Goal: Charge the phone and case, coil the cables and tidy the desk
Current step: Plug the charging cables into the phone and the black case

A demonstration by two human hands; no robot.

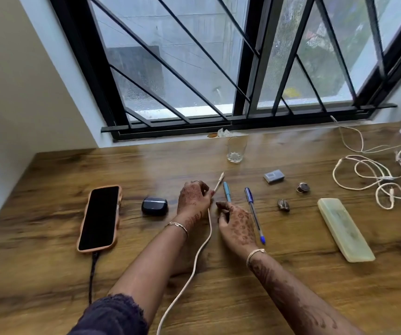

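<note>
Head: left fingers (pixel 206 192) pinch white cable (pixel 209 229)

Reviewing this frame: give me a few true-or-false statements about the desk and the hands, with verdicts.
1. The phone in the orange case has a dark braided cable plugged into its near end. True.
2. The left hand pinches the thin white cable just behind its plug. True.
3. That plug sits in the small dark earbuds case. False: the plug is free, and the case lies apart, left of the hand.
4. The clear drinking glass lies on its side. False: it stands upright near the window.
5. The white cables at the far right are neatly coiled. False: they lie in a loose tangle.
</note>
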